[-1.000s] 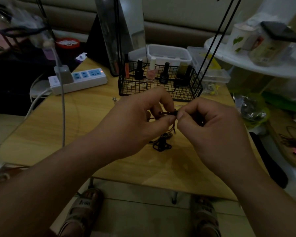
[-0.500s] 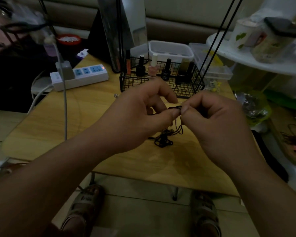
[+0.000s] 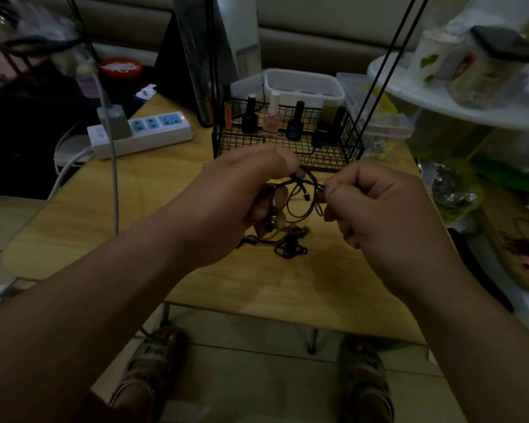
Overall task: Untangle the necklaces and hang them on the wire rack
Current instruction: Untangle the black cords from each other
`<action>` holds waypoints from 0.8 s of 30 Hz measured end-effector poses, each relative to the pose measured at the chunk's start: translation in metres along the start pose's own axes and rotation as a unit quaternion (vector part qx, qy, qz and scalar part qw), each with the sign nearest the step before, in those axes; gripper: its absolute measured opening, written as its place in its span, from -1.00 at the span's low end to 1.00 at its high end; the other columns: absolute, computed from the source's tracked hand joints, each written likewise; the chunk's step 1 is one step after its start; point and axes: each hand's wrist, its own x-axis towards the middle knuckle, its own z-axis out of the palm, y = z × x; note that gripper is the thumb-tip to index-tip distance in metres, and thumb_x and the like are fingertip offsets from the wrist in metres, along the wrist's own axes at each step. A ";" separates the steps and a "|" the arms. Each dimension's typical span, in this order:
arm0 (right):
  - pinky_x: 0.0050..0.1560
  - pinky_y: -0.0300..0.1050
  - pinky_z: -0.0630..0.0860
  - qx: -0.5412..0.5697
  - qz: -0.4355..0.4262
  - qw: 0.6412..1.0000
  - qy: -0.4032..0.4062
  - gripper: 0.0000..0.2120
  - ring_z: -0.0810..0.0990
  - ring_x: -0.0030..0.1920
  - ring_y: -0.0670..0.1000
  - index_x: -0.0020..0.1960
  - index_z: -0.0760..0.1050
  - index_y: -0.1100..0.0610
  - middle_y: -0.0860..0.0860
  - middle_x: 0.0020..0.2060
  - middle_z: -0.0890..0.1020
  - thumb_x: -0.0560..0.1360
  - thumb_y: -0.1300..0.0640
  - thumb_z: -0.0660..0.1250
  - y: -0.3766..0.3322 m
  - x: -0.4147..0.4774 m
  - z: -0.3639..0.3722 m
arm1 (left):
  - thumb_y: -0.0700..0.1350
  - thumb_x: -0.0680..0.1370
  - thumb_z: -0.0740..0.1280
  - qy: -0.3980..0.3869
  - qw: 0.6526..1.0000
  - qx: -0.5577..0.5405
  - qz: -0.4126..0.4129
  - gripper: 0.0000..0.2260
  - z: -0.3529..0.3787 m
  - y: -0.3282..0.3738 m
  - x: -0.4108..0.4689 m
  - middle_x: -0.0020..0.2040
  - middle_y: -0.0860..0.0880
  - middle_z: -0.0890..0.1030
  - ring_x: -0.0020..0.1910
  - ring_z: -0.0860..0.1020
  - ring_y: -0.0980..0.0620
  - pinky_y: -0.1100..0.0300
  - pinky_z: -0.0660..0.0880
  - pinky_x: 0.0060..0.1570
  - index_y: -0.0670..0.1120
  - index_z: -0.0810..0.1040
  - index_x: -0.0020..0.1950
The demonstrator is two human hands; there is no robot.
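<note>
A tangle of dark cord necklaces (image 3: 303,193) hangs between my two hands above the wooden table (image 3: 135,209). My left hand (image 3: 239,193) grips one side of the cords, its fingers curled round them. My right hand (image 3: 376,203) pinches a cord end between thumb and forefinger. A dark bundle of the necklaces (image 3: 289,247) lies on the table below the hands. The black wire rack (image 3: 327,154), a basket with thin upright rods (image 3: 388,56), stands just behind my hands.
Nail polish bottles (image 3: 271,116) stand inside the wire basket. A white power strip (image 3: 141,132) with a plugged charger and cables lies at the left. Plastic boxes (image 3: 303,87) sit behind the basket. A cluttered white shelf (image 3: 458,96) is at the right.
My hands have drawn apart, spreading the cords into open loops between them. The hands were touching at the fingertips before.
</note>
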 end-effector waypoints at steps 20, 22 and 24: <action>-0.41 -0.37 0.37 -0.035 0.020 0.997 -0.069 -0.84 0.45 -0.42 -0.23 -0.20 0.61 0.18 -0.05 -0.38 0.61 0.42 0.10 0.33 0.003 -0.003 -0.003 | -0.17 0.72 0.20 0.056 0.998 -0.031 0.004 -0.82 0.001 0.001 0.003 -0.21 -0.05 0.66 -0.51 0.35 0.15 0.28 0.36 -0.50 -0.09 0.56 0.24; -0.41 -0.40 0.37 -0.033 0.018 0.996 -0.085 -0.84 0.47 -0.42 -0.23 -0.20 0.61 0.19 -0.06 -0.38 0.61 0.42 0.11 0.33 0.004 -0.003 -0.003 | -0.16 0.73 0.17 0.057 0.997 -0.040 0.019 -0.75 0.001 0.004 0.002 0.00 -0.01 0.74 -0.45 0.33 0.12 0.29 0.36 -0.47 -0.03 0.54 0.36; -0.41 -0.41 0.37 -0.035 0.023 0.994 -0.101 -0.85 0.47 -0.42 -0.24 -0.20 0.62 0.19 -0.07 -0.38 0.61 0.44 0.13 0.34 0.006 -0.002 -0.002 | -0.22 0.72 0.13 0.039 0.998 -0.048 0.028 -0.64 0.000 0.004 0.001 0.19 0.05 0.72 -0.40 0.28 0.06 0.30 0.36 -0.46 0.06 0.47 0.46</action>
